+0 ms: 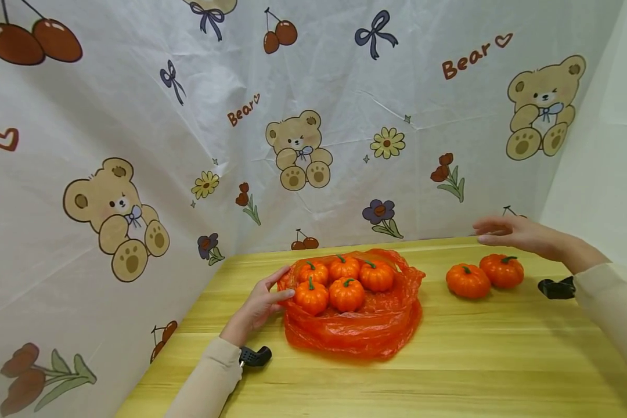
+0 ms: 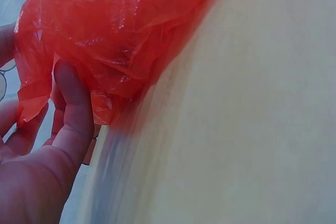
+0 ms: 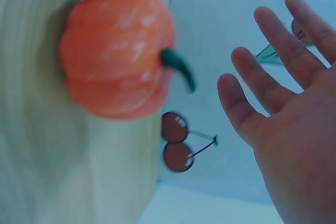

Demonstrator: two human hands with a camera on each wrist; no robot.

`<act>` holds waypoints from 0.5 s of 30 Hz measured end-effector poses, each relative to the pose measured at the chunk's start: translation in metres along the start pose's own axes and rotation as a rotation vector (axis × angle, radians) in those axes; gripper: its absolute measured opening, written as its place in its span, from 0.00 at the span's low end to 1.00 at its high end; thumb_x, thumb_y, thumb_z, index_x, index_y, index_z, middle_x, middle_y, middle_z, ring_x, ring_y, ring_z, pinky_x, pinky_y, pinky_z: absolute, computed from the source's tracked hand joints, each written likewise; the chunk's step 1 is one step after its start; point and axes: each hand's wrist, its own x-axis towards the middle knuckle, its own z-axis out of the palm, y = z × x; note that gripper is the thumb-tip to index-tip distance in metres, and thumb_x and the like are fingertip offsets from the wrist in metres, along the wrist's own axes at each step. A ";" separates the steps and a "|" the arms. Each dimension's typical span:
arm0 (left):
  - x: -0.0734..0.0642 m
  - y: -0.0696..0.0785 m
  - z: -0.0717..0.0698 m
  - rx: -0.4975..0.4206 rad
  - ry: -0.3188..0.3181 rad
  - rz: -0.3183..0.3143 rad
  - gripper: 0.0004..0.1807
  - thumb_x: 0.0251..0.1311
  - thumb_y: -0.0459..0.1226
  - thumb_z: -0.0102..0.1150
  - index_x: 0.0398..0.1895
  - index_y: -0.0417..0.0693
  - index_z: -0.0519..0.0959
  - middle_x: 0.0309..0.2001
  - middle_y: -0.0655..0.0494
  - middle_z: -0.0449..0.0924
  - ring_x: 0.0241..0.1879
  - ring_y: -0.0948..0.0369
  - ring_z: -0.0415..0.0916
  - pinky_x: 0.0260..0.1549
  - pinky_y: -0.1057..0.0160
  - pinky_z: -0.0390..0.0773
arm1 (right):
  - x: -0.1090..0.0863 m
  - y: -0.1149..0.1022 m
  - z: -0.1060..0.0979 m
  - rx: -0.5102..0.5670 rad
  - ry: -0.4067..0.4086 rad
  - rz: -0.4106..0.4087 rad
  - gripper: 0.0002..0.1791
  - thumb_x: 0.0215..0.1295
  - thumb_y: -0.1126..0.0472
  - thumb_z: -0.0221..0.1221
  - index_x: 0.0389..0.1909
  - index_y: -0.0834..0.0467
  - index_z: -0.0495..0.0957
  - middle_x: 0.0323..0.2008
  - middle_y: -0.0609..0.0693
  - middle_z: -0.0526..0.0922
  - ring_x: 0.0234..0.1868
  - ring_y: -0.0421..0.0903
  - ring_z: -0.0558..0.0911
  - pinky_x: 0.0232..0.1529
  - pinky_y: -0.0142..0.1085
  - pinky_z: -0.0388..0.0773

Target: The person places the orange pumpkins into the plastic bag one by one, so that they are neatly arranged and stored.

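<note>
A red plastic bag (image 1: 352, 337) lies spread on the table with its mouth up, and several small orange pumpkins (image 1: 347, 294) with green stems sit inside. My left hand (image 1: 258, 305) grips the bag's left rim, thumb over the edge beside the nearest pumpkin. In the left wrist view, fingers (image 2: 73, 108) curl at the thin crinkled plastic. Two more pumpkins (image 1: 468, 281) stand side by side on the right. Above them my right hand (image 1: 525, 237) hovers with fingers extended and nothing held. The right wrist view shows that palm (image 3: 299, 140) apart from a pumpkin (image 3: 118, 51).
The yellow wood-grain table (image 1: 449, 366) ends at a hanging cloth (image 1: 339, 215) printed with bears, flowers and cherries. A white wall (image 1: 606, 174) bounds the right side. Black wrist-worn devices (image 1: 256, 356) show at both sleeves.
</note>
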 end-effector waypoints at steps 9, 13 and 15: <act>0.001 -0.001 0.000 -0.005 0.013 0.004 0.42 0.67 0.29 0.63 0.82 0.56 0.59 0.83 0.47 0.47 0.73 0.42 0.64 0.53 0.53 0.86 | -0.006 0.034 0.005 0.037 0.025 0.092 0.37 0.80 0.47 0.49 0.76 0.68 0.56 0.71 0.76 0.63 0.67 0.77 0.68 0.57 0.70 0.74; 0.001 -0.001 -0.001 -0.006 0.012 -0.002 0.43 0.67 0.30 0.64 0.82 0.56 0.59 0.83 0.48 0.46 0.73 0.42 0.63 0.54 0.54 0.85 | -0.009 0.050 0.011 0.095 0.033 0.112 0.37 0.81 0.46 0.47 0.77 0.68 0.53 0.72 0.76 0.60 0.68 0.79 0.65 0.56 0.72 0.74; 0.001 -0.001 -0.001 -0.004 0.011 -0.003 0.43 0.67 0.30 0.64 0.82 0.56 0.58 0.83 0.47 0.46 0.73 0.41 0.63 0.54 0.54 0.85 | -0.010 0.058 0.016 0.119 0.043 0.114 0.37 0.81 0.46 0.48 0.77 0.68 0.53 0.72 0.76 0.61 0.68 0.78 0.66 0.56 0.70 0.76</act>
